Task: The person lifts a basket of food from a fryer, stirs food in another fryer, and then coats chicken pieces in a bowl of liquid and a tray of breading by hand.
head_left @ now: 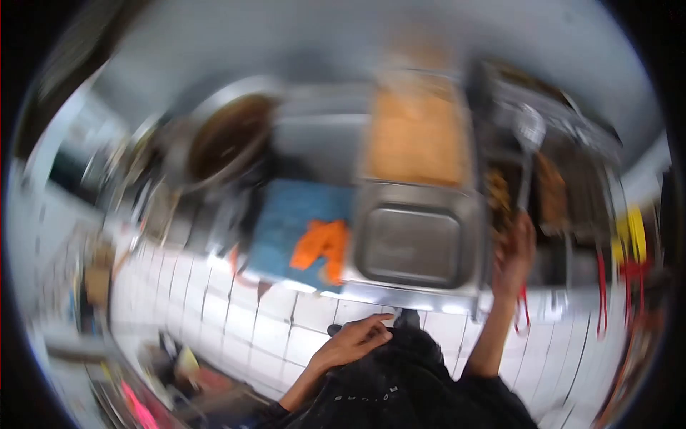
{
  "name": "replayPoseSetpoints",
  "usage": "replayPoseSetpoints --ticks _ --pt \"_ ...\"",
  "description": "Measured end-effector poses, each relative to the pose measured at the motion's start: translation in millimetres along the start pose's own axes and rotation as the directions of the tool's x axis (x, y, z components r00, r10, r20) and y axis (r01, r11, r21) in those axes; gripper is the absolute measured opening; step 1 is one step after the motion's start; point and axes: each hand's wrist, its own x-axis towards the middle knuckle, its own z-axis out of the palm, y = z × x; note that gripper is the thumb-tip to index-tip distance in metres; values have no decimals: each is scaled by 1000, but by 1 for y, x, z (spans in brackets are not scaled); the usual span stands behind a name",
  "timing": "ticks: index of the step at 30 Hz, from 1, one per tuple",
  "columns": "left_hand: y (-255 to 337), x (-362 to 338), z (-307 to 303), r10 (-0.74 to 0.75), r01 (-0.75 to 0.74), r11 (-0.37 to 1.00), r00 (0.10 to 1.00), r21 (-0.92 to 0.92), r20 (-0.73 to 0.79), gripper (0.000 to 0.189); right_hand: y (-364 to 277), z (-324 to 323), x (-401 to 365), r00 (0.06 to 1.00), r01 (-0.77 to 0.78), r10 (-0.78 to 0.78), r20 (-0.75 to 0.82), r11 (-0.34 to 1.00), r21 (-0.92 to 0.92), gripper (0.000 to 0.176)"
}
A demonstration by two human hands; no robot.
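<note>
My right hand (513, 259) is closed round the lower end of a long-handled metal skimmer (527, 154). Its broad, pale head points away from me over the fryer (572, 261); blur hides its holes, if any. Beneath and left of the handle lie yellowish fried pieces (498, 191), and a brown piece (550, 193) is on its right. In front of my dark shirt hovers my left hand (355, 340), fingers loosely bent and apart, holding nothing visible.
Left of the fryer sits a steel tray (411, 247), with an orange-filled pan (416, 136) behind it. An orange cloth (320, 247) lies on a blue surface (275, 225). Farther left stands a large pot (232, 139) of dark liquid. Red-handled tools (602, 300) hang at right.
</note>
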Motion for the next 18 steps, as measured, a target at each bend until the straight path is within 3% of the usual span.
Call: replayPoseSetpoints --ticks 1,3,5,6,9,13,15,18 --pt "-16 -15 -9 29 -29 1000 999 13 -36 39 1 27 -18 1000 15 -15 14 1000 22 39" --pt "-31 -56 -30 23 -25 1000 987 -11 -162 40 8 76 -59 965 -21 -8 260 994 110 40" --pt "-62 -98 -52 61 -75 996 965 -45 -256 42 36 125 -101 887 -191 90 453 964 183 42" --pt "-73 -121 -66 19 -48 995 949 -83 -314 42 48 149 -122 840 -273 129 528 940 205 43" --pt "-110 -199 -90 -105 15 981 879 -193 -465 42 70 241 -205 579 -461 336 743 887 -42 45" --pt "-140 -284 -94 -283 35 930 703 -365 -653 42 152 349 -283 240 -534 425 873 808 -247 40" --pt "-162 -317 -91 -334 12 913 596 -408 -730 43 203 405 -324 124 -547 466 876 769 -331 37" --pt "-193 -352 -89 -385 -47 890 456 -454 -802 43 289 479 -375 84 -382 535 841 797 -468 28"
